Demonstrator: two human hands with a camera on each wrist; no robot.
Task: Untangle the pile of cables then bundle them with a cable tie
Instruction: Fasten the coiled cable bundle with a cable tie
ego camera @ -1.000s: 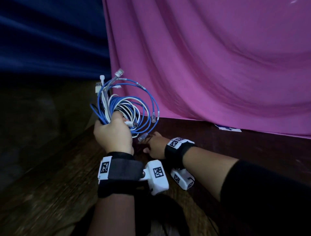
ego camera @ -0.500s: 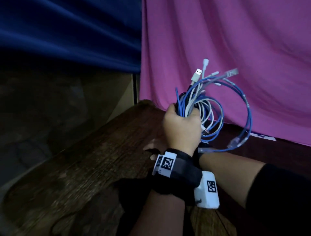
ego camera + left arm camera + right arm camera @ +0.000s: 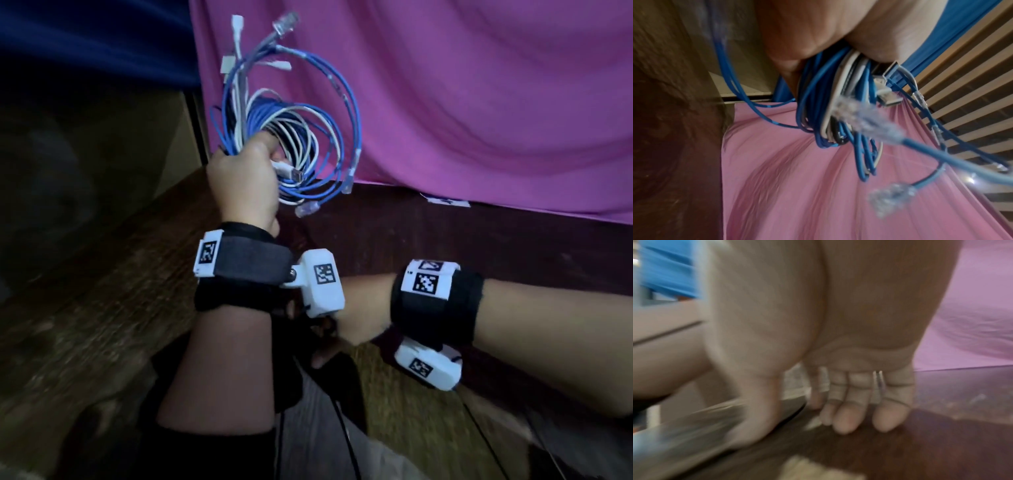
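**Cable coil in left grip, raised off the worktop**

Item 1. Left hand (image 3: 245,183): my left grip is curled tight round one side of the cables (image 3: 298,137), fist up, thumb on top. A strap with white tagged blocks sits on the wrist.

Item 2. Cables: blue and white leads plus one dark one, wound into a loose coil. I hold it in the air above the worktop (image 3: 102,325), in front of the pink cloth (image 3: 479,102). Several ends stick up out of the fist: a clear network plug (image 3: 286,24) highest, white plugs beside it. A metal USB plug (image 3: 296,176) pokes out just by my thumb; two more clear plugs hang at the low edge of the coil. In the left wrist view the strands run bunched through the fist (image 3: 818,32) and fan out below it.

Item 3. Right hand (image 3: 849,353): low, on the near side of the worktop, partly hidden under my left wrist in the head view. The right wrist view is blurred; fingers (image 3: 846,417) extended, tips on the dark wood. Whether the thumb presses the dark strip beneath it, I cannot tell.

Item 4. Backdrop: dark blue cloth (image 3: 96,37) left of the pink.
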